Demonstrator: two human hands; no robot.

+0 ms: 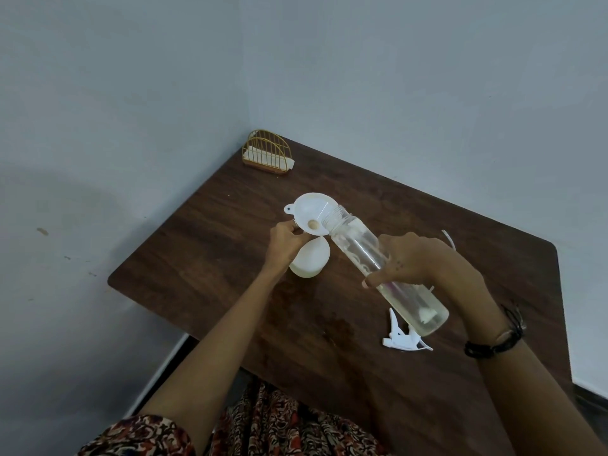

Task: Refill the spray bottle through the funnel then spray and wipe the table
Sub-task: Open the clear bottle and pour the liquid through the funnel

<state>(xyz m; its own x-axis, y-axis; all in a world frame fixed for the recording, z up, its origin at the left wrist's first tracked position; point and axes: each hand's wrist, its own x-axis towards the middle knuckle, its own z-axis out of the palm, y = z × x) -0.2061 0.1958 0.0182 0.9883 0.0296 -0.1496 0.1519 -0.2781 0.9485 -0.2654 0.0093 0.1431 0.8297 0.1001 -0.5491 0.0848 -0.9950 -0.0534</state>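
My right hand (424,260) grips a clear plastic spray bottle (358,245) around its middle, tilted with its open threaded neck pointing up and left. A little liquid lies in its lower end. My left hand (284,240) pinches the rim of a white funnel (309,210), held right beside the bottle's neck. Whether the spout is inside the neck is unclear. Under the funnel stands a white cup (311,260) on the dark wooden table (230,258). The white trigger sprayer head (403,339) lies loose on the table below the bottle.
A gold wire napkin holder (267,152) with white napkins stands at the table's far corner against the wall. A thin white tube (449,238) shows behind my right hand. A damp patch (339,327) marks the table near its front.
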